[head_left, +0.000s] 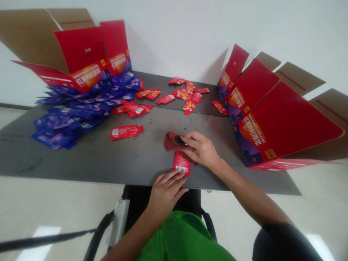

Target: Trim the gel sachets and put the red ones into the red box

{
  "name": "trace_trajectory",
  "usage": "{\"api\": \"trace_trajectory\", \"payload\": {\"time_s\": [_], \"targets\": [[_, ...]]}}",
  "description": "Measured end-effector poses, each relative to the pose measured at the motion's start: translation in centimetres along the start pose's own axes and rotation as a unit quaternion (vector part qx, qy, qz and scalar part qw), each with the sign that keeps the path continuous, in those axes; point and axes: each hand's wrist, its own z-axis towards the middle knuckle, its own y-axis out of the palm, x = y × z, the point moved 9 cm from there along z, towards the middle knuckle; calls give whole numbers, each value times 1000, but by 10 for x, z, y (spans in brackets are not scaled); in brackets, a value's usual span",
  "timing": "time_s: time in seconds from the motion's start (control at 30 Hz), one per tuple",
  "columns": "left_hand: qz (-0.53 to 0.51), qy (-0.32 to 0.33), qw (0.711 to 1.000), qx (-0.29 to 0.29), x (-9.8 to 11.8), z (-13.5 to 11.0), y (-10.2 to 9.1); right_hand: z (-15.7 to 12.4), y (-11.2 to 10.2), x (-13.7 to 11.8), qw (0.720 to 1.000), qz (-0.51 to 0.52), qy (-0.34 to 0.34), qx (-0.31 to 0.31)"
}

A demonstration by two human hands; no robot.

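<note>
Left hand (165,190), grip spread, pressing sachet (181,164) at desk (108,159) edge; right hand (202,149) grip pinching pouch (170,142).

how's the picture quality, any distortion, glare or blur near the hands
Head view: wide-angle stretch splays the red cartons at the sides; pale glare on the floor; soft shadows on the wall; left hand, right hand and red packet fairly sharp, print unreadable.

Single head-worn view. The camera looks forward and steeply down across the worktop (81,159) from its near edge, facing the white wall (190,29) behind. Range is close: the left hand (165,190) and right hand (202,150) enter from the bottom edge, at centre frame.
</note>
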Motion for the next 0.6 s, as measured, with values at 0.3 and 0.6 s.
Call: {"api": "trace_trajectory", "payload": {"time_s": [0.3, 0.6], "targets": [[3, 12, 1000, -2, 2, 1, -2, -9, 40, 16, 999, -3, -12, -32], [14, 1, 1000, -6, 0, 0, 0, -5, 9, -24, 999, -5, -33, -11]]}}
